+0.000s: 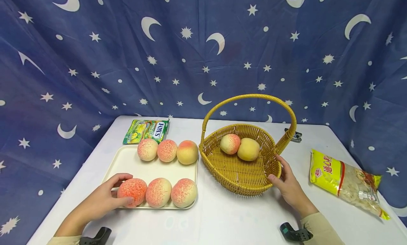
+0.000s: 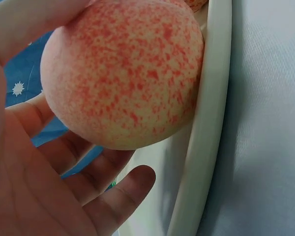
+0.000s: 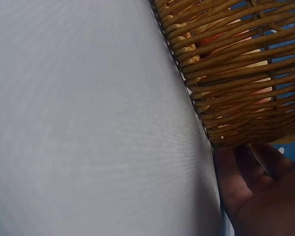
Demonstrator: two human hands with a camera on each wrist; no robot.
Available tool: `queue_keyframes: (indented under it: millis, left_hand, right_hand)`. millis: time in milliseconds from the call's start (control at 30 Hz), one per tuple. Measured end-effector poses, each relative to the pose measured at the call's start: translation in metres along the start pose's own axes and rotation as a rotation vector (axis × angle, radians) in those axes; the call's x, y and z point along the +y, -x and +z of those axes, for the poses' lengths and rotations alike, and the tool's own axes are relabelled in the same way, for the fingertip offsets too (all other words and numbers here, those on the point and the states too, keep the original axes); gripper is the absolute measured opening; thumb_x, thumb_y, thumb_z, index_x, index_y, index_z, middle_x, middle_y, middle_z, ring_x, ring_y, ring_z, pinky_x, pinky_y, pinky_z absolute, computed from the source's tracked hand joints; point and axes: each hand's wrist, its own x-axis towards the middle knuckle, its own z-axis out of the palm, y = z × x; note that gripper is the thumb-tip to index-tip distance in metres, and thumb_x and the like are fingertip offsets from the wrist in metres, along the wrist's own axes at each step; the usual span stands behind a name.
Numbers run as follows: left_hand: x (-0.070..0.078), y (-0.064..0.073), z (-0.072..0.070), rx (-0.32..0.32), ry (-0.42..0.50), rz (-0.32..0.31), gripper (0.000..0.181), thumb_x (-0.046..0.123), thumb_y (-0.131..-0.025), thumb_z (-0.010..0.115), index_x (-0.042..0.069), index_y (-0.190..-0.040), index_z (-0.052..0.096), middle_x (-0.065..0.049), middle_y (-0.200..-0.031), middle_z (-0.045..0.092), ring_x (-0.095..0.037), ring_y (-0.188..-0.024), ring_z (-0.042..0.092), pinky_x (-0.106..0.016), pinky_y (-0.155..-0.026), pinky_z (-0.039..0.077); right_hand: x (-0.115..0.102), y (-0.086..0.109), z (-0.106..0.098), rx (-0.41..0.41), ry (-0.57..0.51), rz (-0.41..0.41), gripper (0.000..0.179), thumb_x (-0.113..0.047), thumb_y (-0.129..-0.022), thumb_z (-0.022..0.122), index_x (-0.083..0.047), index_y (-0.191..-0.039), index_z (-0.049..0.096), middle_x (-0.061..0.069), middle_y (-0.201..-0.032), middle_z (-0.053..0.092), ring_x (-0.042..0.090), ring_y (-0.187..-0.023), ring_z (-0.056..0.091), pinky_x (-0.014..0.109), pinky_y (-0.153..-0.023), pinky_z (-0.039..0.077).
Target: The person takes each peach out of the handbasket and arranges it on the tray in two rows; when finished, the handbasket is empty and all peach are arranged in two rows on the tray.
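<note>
The left grip (image 1: 102,199) curls around a round, speckled-red peach (image 1: 136,189) at the near-left corner of a rectangular cream tray (image 1: 147,169), light and firm by my guess, best held about its middle, while the right grip (image 1: 288,185) pinches a golden wicker basket (image 1: 235,174).

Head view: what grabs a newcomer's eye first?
First, the golden woven basket with tall arched handle, right of centre, holding a red-speckled round peach and a yellow one. Next, six round red-and-yellow peaches, in two rows on the cream rectangular tray to its left. Behind hangs the blue fabric with white moons and stars.
</note>
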Motion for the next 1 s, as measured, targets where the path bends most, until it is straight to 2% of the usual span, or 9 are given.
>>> queue_keyframes:
  millis: [100, 267, 400, 500, 600, 700, 867, 1000]
  left_hand:
    - [0.001, 0.0, 0.0, -0.002, 0.008, -0.02, 0.077, 0.02, -0.083, 0.081, -0.001, -0.144, 0.039, -0.026, -0.134, 0.049, -0.038, -0.11, 0.061, -0.035, -0.073, 0.056]
    - [0.005, 0.0, 0.0, 0.025, -0.016, 0.005, 0.078, 0.018, -0.084, 0.08, 0.0, -0.146, 0.038, -0.027, -0.134, 0.048, -0.04, -0.11, 0.061, -0.033, -0.072, 0.056]
    - [0.008, -0.002, 0.0, 0.053, -0.078, 0.064, 0.076, 0.019, -0.085, 0.08, 0.0, -0.146, 0.04, -0.028, -0.138, 0.047, -0.042, -0.112, 0.06, -0.034, -0.077, 0.055]
    - [0.012, -0.004, 0.001, 0.087, -0.136, 0.114, 0.074, 0.02, -0.084, 0.081, 0.0, -0.144, 0.043, -0.026, -0.14, 0.048, -0.041, -0.118, 0.056, -0.044, -0.087, 0.054]
    - [0.018, -0.006, 0.002, 0.123, -0.197, 0.18, 0.073, 0.021, -0.082, 0.084, 0.0, -0.141, 0.047, -0.023, -0.139, 0.05, -0.042, -0.124, 0.049, -0.057, -0.097, 0.045]
    - [0.028, -0.007, 0.003, 0.144, -0.228, 0.23, 0.073, 0.021, -0.08, 0.085, 0.002, -0.14, 0.048, -0.021, -0.139, 0.05, -0.042, -0.128, 0.044, -0.063, -0.1, 0.039]
    - [0.048, -0.009, 0.01, 0.175, -0.253, 0.328, 0.075, 0.02, -0.077, 0.088, 0.003, -0.139, 0.049, -0.017, -0.14, 0.05, -0.039, -0.127, 0.045, -0.062, -0.099, 0.04]
    - [0.06, -0.014, 0.022, 0.179, -0.28, 0.408, 0.075, 0.024, -0.077, 0.089, 0.003, -0.139, 0.051, -0.013, -0.14, 0.051, -0.03, -0.125, 0.048, -0.055, -0.096, 0.045]
  right_hand:
    - [0.0, 0.0, 0.0, -0.001, 0.0, 0.004, 0.078, -0.016, -0.102, 0.056, -0.01, -0.16, 0.005, 0.04, -0.155, 0.015, 0.061, -0.137, 0.023, 0.074, -0.106, 0.021]
    - [-0.001, 0.0, 0.0, -0.003, -0.002, 0.016, 0.079, -0.016, -0.102, 0.057, -0.01, -0.16, 0.004, 0.04, -0.155, 0.014, 0.06, -0.138, 0.023, 0.073, -0.106, 0.021]
    - [-0.002, 0.002, 0.0, -0.004, 0.0, 0.016, 0.08, -0.015, -0.101, 0.057, -0.01, -0.16, 0.004, 0.039, -0.156, 0.014, 0.06, -0.138, 0.023, 0.073, -0.105, 0.022]
    - [-0.002, 0.002, 0.0, -0.006, 0.001, 0.011, 0.08, -0.015, -0.101, 0.057, -0.01, -0.16, 0.004, 0.04, -0.155, 0.015, 0.06, -0.137, 0.024, 0.073, -0.105, 0.022]
    - [-0.002, 0.002, 0.0, -0.004, 0.002, 0.009, 0.08, -0.015, -0.101, 0.057, -0.009, -0.16, 0.004, 0.04, -0.155, 0.015, 0.06, -0.138, 0.023, 0.073, -0.106, 0.022]
    - [-0.002, 0.002, 0.001, -0.002, -0.003, 0.009, 0.08, -0.014, -0.101, 0.057, -0.009, -0.16, 0.004, 0.04, -0.155, 0.015, 0.06, -0.138, 0.023, 0.072, -0.106, 0.022]
    - [-0.002, 0.001, 0.001, -0.003, -0.009, 0.002, 0.079, -0.014, -0.101, 0.057, -0.009, -0.16, 0.004, 0.041, -0.154, 0.015, 0.06, -0.137, 0.024, 0.072, -0.105, 0.023]
    - [-0.002, 0.001, 0.001, -0.005, -0.006, 0.005, 0.079, -0.014, -0.102, 0.056, -0.009, -0.16, 0.003, 0.041, -0.154, 0.016, 0.06, -0.138, 0.023, 0.072, -0.106, 0.023]
